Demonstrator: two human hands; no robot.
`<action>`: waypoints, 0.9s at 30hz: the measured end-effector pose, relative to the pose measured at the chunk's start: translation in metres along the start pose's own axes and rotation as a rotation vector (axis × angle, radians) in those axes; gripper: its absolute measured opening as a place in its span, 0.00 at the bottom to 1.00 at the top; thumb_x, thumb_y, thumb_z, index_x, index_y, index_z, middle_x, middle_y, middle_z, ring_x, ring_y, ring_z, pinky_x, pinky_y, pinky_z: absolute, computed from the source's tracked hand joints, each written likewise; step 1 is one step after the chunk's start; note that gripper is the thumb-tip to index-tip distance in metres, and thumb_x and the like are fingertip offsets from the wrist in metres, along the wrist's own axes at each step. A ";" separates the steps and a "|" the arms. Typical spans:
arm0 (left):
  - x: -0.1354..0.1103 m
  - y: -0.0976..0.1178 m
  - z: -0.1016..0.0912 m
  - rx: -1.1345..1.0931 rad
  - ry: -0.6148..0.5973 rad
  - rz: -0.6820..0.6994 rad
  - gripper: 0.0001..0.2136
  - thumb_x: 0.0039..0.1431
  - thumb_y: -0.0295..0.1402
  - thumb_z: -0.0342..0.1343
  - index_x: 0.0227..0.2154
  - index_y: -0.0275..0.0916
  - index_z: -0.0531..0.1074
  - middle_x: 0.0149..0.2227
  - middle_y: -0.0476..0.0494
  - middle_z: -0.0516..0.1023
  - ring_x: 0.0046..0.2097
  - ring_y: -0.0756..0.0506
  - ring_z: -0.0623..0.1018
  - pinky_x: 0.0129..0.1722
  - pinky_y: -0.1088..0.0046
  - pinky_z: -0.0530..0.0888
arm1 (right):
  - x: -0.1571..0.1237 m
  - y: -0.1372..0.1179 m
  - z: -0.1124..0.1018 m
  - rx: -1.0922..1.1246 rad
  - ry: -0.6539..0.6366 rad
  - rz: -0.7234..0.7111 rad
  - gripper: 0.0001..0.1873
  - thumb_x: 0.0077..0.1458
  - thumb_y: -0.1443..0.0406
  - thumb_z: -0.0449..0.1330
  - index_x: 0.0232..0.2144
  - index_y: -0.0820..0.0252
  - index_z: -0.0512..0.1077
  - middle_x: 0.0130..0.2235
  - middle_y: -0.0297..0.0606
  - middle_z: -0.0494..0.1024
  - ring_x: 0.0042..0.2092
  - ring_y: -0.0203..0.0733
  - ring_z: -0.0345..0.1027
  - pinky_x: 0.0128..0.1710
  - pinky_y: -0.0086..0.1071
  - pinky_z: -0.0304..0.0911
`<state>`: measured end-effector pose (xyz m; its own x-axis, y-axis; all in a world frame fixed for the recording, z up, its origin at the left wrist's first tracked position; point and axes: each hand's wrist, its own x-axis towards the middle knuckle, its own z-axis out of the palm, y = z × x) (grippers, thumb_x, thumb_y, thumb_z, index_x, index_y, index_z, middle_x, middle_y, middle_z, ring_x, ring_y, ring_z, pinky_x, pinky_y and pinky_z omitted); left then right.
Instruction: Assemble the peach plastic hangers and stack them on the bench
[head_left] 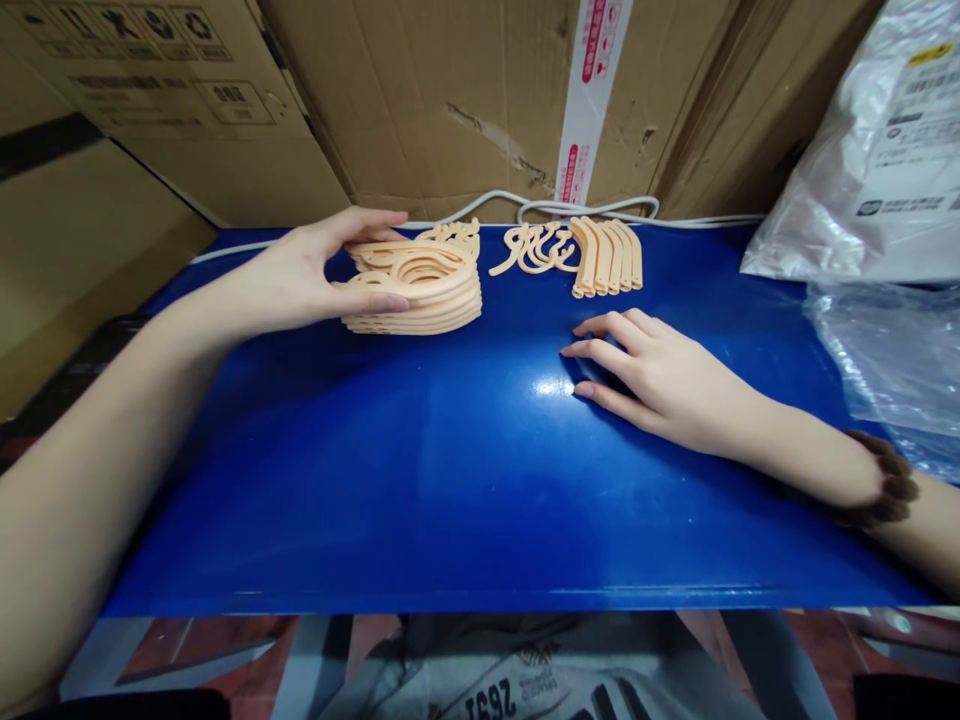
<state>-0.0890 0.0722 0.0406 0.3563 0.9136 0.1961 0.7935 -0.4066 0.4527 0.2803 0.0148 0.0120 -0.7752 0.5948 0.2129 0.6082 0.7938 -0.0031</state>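
My left hand [315, 275] grips the left end of a stack of peach plastic hanger pieces [424, 290], thumb below and fingers over the top; the stack rests on the blue table top [450, 470]. My right hand [649, 375] lies flat on the table to the right, fingers stretched out and holding nothing. Behind it, a second row of peach hanger pieces [604, 255] stands side by side, with several curved hook parts [536, 250] beside them.
Large cardboard boxes [465, 100] stand against the back of the table, with a white cable [585, 208] running along their base. Crinkled plastic bags [877, 170] fill the right side. A brown beaded bracelet [885, 480] circles my right wrist.
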 end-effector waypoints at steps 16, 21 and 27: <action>0.000 -0.002 0.001 0.036 -0.027 -0.016 0.48 0.48 0.62 0.62 0.68 0.42 0.60 0.66 0.40 0.69 0.66 0.34 0.69 0.68 0.55 0.62 | 0.000 0.000 0.000 -0.025 -0.002 -0.006 0.22 0.70 0.55 0.50 0.55 0.63 0.73 0.56 0.53 0.74 0.50 0.53 0.69 0.52 0.48 0.66; 0.001 -0.001 0.004 0.066 -0.030 -0.052 0.53 0.44 0.63 0.63 0.69 0.38 0.59 0.68 0.36 0.65 0.66 0.32 0.68 0.67 0.57 0.65 | 0.000 0.000 0.001 -0.028 -0.009 0.001 0.23 0.70 0.55 0.50 0.55 0.63 0.73 0.55 0.53 0.74 0.50 0.53 0.69 0.51 0.48 0.66; 0.002 -0.003 0.006 0.057 -0.016 -0.054 0.53 0.44 0.63 0.64 0.70 0.41 0.57 0.65 0.37 0.68 0.64 0.32 0.70 0.66 0.55 0.65 | 0.000 -0.001 0.001 -0.036 -0.014 0.004 0.23 0.70 0.55 0.49 0.55 0.63 0.73 0.55 0.52 0.73 0.49 0.52 0.69 0.51 0.48 0.66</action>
<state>-0.0876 0.0750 0.0351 0.3197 0.9341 0.1586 0.8382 -0.3569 0.4123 0.2797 0.0146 0.0109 -0.7748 0.5999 0.1994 0.6169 0.7864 0.0313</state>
